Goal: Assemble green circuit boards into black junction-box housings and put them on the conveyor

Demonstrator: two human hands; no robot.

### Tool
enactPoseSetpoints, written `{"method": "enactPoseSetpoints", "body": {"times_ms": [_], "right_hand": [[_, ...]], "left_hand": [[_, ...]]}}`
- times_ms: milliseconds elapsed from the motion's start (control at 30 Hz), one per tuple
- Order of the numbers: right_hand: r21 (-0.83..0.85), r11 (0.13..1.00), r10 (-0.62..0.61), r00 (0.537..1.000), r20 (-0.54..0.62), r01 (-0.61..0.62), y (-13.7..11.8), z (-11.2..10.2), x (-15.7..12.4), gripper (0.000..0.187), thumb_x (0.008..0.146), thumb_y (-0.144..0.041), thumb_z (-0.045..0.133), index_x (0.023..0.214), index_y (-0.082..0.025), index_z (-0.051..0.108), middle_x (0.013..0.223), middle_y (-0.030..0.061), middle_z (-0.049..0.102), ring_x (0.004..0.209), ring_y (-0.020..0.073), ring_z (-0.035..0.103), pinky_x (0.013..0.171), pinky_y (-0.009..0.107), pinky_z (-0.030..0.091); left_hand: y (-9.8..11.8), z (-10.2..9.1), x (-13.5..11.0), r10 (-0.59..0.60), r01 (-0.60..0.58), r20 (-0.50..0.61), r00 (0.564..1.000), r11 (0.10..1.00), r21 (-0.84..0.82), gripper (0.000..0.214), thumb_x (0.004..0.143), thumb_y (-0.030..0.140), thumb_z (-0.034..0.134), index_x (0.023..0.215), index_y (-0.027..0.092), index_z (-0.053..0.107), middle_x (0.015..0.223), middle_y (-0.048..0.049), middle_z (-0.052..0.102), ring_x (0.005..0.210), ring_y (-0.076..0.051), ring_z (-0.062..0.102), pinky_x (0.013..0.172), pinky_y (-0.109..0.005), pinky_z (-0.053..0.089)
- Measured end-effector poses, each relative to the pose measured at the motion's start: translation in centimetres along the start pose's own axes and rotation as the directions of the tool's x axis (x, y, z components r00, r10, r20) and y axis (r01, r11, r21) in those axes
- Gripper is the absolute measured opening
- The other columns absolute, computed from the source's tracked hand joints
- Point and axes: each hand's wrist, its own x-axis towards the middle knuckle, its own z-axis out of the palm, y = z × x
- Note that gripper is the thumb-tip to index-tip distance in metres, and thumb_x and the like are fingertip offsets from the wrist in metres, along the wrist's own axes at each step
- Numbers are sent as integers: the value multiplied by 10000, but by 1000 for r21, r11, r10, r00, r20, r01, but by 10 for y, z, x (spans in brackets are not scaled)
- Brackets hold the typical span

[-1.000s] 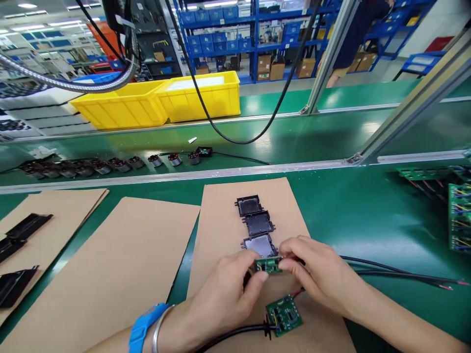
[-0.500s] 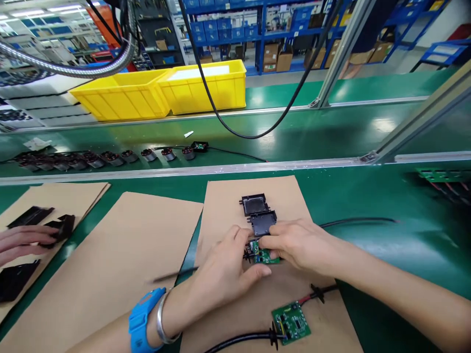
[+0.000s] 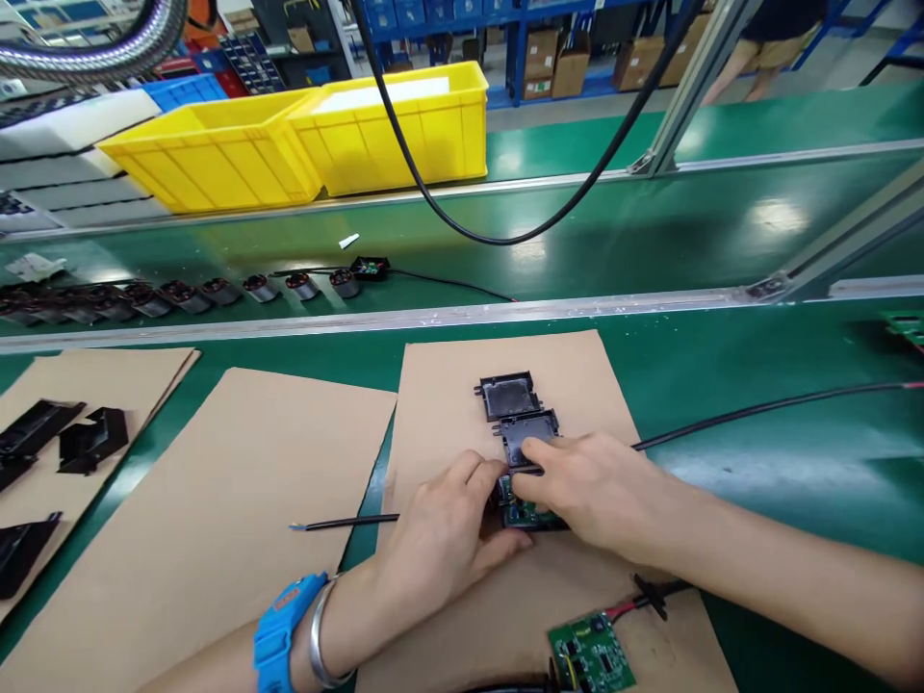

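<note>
A green circuit board (image 3: 521,512) with a dark edge around it, apparently a black case, lies on the cardboard between my hands, partly covered by fingers. My left hand (image 3: 451,520), below a blue watch and a silver bangle, curls its fingers at the board's left end. From the right, my right hand (image 3: 596,486) grips the board's top side with bent fingers. Two open black plastic cases (image 3: 507,397) lie just beyond, the nearer one touched or overlapped by my right fingers. Closer to me rests a second circuit board (image 3: 593,654) with cables attached.
Black cables run out left (image 3: 346,523) and right (image 3: 765,409). Cardboard sheets (image 3: 217,500) lie at left, with black plastic parts (image 3: 93,440) on the farthest. Behind a metal rail (image 3: 433,316) stand several small motors (image 3: 301,286); yellow bins (image 3: 404,135) are farther back.
The board now sits flatter, with a dark edge showing round it. Another person's hand has left the black parts at left. The right-hand cable has swung up, and the view has shifted.
</note>
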Motion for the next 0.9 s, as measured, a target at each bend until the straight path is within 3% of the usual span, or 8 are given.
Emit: {"method": "enactPoseSetpoints", "body": {"times_ms": [233, 333, 400, 467, 567, 667, 767, 900], "right_hand": [[76, 992, 107, 987, -119, -98, -9, 15, -3, 70, 855, -174, 618, 840, -227, 575, 834, 31, 505, 722, 195, 443, 524, 310, 109], [125, 985, 136, 980, -142, -119, -11, 21, -5, 112, 836, -133, 629, 818, -224, 565, 804, 19, 486, 732, 191, 411, 519, 307, 106], [154, 980, 149, 979, -141, -127, -12, 23, -7, 123, 832, -127, 635, 807, -221, 560, 788, 14, 480, 729, 186, 400, 512, 310, 104], [167, 976, 160, 977, -137, -137, -12, 24, -8, 126, 830, -125, 642, 807, -219, 561, 780, 12, 480, 733, 186, 402, 507, 317, 101], [174, 974, 172, 974, -148, -145, -13, 27, -8, 137, 828, -112, 640, 824, -223, 560, 787, 10, 486, 751, 190, 412, 506, 325, 102], [173, 974, 178, 969, -171, -149, -13, 29, -8, 137, 832, -106, 627, 835, -224, 558, 792, 9, 492, 757, 191, 414, 507, 328, 105], [167, 973, 188, 965, -183, -158, -15, 30, -6, 127, 841, -106, 614, 831, -223, 564, 790, 8, 500, 738, 188, 406, 517, 326, 128], [135, 978, 188, 954, -231, -160, -17, 30, -6, 121, 832, -130, 647, 791, -217, 574, 787, 16, 523, 790, 205, 428, 594, 326, 223]], "left_hand": [[-6, -13, 1, -34, 54, 84, 996, 967, -249, 464, 786, 364, 711, 1183, 204, 531, 1099, -72, 625, 930, -232, 636, 758, -350, 537], [-15, -26, 8, -87, 196, 291, 953, 909, -369, 149, 878, 334, 576, 940, 199, 586, 817, 0, 671, 719, -159, 648, 608, -250, 502], [-16, -30, 11, -81, 239, 396, 915, 898, -370, 189, 913, 290, 493, 773, 192, 575, 630, 32, 627, 569, -127, 608, 523, -216, 447], [-13, -30, 11, -65, 182, 354, 933, 934, -307, 223, 900, 254, 497, 703, 188, 578, 606, 27, 621, 554, -125, 590, 526, -220, 430], [-4, -21, 3, 42, -33, 71, 997, 992, -120, 197, 893, 184, 474, 751, 185, 611, 719, -14, 653, 632, -147, 591, 584, -253, 441], [0, -7, -8, 192, -179, -120, 974, 978, 111, 213, 901, 109, 409, 831, 176, 598, 732, -35, 632, 620, -163, 574, 558, -272, 433], [-1, 3, -15, 266, -210, -126, 956, 916, 343, 222, 857, 27, 403, 863, 170, 573, 714, -36, 603, 604, -179, 561, 540, -286, 437], [5, 11, -14, 245, -211, 32, 969, 756, 619, 217, 796, -17, 437, 847, 165, 545, 745, -60, 587, 615, -200, 544, 521, -291, 440]]}}
